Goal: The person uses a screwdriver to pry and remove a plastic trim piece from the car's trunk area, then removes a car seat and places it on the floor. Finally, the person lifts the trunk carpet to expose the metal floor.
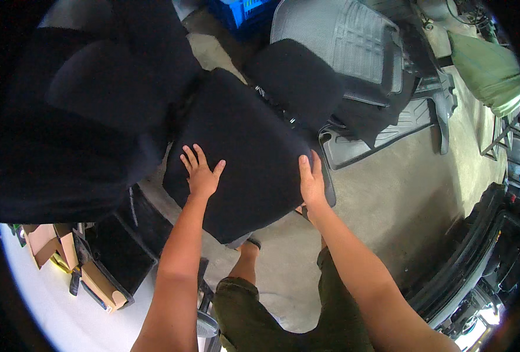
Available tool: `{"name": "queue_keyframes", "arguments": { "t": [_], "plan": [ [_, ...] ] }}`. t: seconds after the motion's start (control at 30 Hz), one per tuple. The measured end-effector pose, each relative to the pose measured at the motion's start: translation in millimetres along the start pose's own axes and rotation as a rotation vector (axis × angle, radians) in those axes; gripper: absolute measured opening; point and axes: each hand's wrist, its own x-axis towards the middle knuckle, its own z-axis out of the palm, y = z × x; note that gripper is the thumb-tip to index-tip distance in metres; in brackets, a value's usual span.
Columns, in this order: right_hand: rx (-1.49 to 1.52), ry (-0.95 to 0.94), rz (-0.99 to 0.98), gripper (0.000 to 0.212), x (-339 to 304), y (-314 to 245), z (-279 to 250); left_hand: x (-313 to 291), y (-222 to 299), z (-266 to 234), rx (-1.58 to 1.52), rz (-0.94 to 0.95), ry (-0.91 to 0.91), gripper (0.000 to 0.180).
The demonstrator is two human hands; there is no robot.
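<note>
A black fabric car seat back lies in front of me, its broad face turned up. Joined to its far right edge by short metallic posts is a black headrest. My left hand rests flat on the fabric toward the left side, fingers spread and nothing in them. At the right edge, my right hand grips the seat back, thumb on top and fingers over the side. Some of those fingers are hidden by the edge.
Dark bulky upholstery fills the left. Grey floor mats are stacked beyond the headrest, near a blue crate. Opened cardboard boxes lie at lower left. A dark vehicle part stands at right, a green bag farther back.
</note>
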Motion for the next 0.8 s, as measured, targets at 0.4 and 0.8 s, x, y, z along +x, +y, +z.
{"name": "queue_keyframes", "arguments": {
  "t": [0.4,0.8],
  "plan": [
    [-0.173,-0.465,0.238,0.092,-9,19,-102,-214,59,-63,-0.281,-0.091,-0.483,0.091],
    [-0.543,0.072,0.415,0.063,-198,227,-457,-427,-23,-114,-0.043,-0.068,-0.86,0.076]
  ]
}}
